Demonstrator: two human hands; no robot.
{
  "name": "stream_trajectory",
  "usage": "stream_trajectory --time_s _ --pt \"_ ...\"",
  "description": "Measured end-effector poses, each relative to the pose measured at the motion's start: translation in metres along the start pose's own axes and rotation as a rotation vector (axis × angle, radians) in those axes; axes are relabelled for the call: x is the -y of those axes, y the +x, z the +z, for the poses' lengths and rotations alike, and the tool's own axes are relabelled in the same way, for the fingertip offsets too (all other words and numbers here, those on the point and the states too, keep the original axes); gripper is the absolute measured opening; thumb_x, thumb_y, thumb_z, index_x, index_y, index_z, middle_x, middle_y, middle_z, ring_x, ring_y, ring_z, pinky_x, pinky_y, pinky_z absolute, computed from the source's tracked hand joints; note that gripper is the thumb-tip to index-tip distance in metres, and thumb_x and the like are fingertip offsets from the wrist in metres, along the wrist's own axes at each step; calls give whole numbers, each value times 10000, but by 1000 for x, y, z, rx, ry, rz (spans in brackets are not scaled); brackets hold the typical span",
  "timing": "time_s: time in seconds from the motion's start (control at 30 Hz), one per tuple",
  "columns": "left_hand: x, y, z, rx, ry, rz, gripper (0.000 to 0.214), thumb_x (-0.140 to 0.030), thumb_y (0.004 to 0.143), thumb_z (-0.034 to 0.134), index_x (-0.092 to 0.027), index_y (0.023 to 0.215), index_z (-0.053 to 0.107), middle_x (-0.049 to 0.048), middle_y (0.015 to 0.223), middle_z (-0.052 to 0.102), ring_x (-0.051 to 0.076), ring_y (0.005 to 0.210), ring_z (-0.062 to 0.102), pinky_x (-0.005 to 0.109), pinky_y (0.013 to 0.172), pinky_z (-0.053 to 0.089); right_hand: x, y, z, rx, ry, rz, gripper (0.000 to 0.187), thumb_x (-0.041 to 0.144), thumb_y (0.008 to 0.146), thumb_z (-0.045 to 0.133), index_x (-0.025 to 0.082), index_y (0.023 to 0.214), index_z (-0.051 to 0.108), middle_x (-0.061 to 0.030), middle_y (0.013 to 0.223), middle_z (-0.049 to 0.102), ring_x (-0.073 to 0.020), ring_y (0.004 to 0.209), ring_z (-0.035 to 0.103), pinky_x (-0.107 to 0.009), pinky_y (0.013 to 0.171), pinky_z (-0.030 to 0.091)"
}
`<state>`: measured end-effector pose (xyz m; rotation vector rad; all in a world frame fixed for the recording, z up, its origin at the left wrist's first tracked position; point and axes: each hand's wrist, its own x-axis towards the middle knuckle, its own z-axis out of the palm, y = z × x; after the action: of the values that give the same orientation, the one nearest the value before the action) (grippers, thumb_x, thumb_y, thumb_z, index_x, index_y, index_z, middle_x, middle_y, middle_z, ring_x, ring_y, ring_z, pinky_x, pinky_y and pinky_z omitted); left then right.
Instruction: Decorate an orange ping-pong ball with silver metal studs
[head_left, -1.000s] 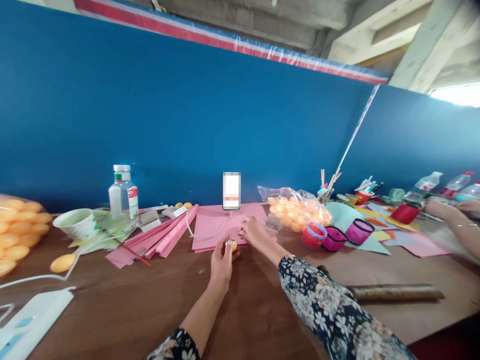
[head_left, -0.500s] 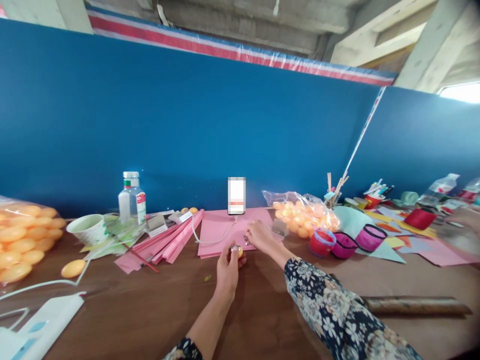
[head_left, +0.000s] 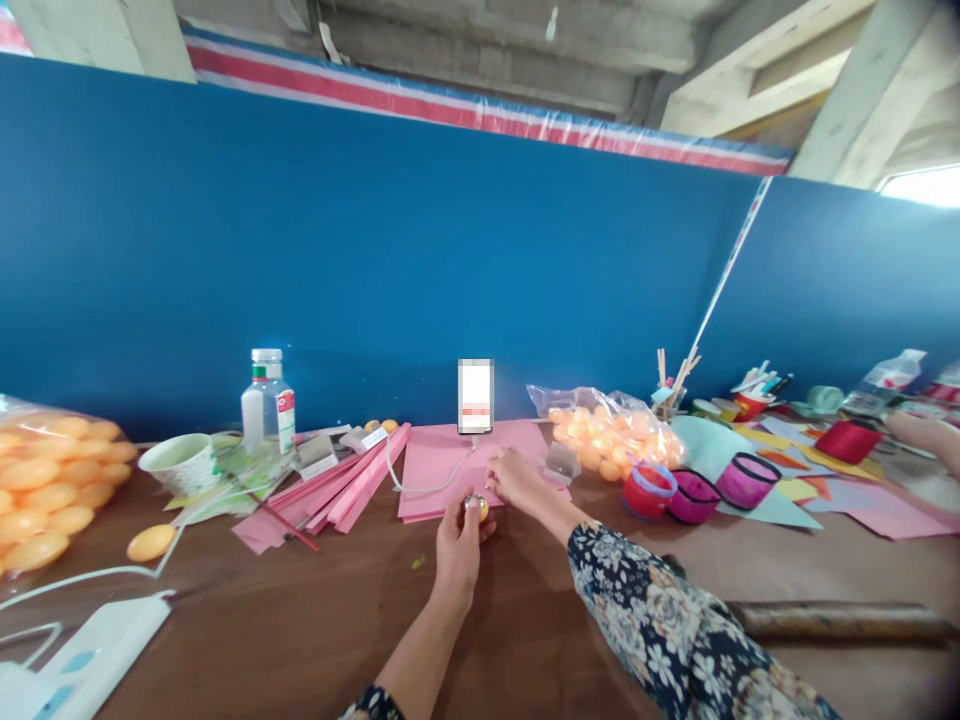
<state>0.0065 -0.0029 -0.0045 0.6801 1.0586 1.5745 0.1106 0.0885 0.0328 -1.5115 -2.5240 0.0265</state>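
Note:
My left hand (head_left: 459, 545) is closed around a small yellow ball (head_left: 483, 513) with shiny silvery bits on its top, held just in front of the pink paper sheets (head_left: 431, 460). To the right and a little farther off, my right hand (head_left: 514, 478) hovers over the same sheets with its fingertips pinched together. Whatever lies between those fingertips is too small to make out. A phone (head_left: 475, 395) with a blurred screen stands upright behind both hands, a white cable (head_left: 427, 489) running from it across the paper.
Bags of orange balls (head_left: 611, 440) lie right and far left. Left are pink paper strips (head_left: 352, 490), a paper cup (head_left: 180, 465) and bottles (head_left: 268, 405). Right are magenta rings (head_left: 748, 480), a wooden stick (head_left: 840, 621) and another person's hand (head_left: 926, 432).
The view has shifted slightly. My right hand has drawn a little closer to my left hand, which keeps its hold on the yellow ball.

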Motion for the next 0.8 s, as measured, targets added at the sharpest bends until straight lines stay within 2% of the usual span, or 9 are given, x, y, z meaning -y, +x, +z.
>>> stream_trajectory --time_s 0.2,0.33,0.47,0.67,0.8 --pt "2 0 -1 17 -7 -1 401 -370 703 583 -163 1045 548 62 877 577 117 695 588 328 692 527 -1 -3 2 -56 17 -61 107 165 705 528 133 724 628 -81 837 595 -159 793 513 -230 676 371" --pt "1 2 -2 -34 -52 3 354 -353 709 582 -170 1012 560 64 909 571 114 705 589 323 696 525 2 -3 3 -78 29 -57 134 159 715 504 145 762 629 -76 859 589 -165 824 513 -233 689 373" --pt "1 4 -3 -116 -127 23 311 -345 737 551 -169 993 559 64 920 566 110 731 587 311 710 519 8 -4 -1 -75 40 -76 166 188 746 479 168 813 630 -63 880 590 -164 864 505 -229 714 371" --pt "0 3 -2 -102 -124 19 299 -349 728 563 -159 959 563 61 897 572 108 717 586 307 702 520 15 -5 -9 -53 6 -50 172 154 737 465 155 742 636 -72 796 611 -184 823 501 -253 664 356" --pt "-1 2 -1 -111 -118 20 302 -344 732 559 -164 975 556 71 956 561 109 736 584 297 697 521 17 -4 -12 -25 5 -60 166 172 742 478 162 712 641 -57 760 625 -183 809 500 -256 659 348"
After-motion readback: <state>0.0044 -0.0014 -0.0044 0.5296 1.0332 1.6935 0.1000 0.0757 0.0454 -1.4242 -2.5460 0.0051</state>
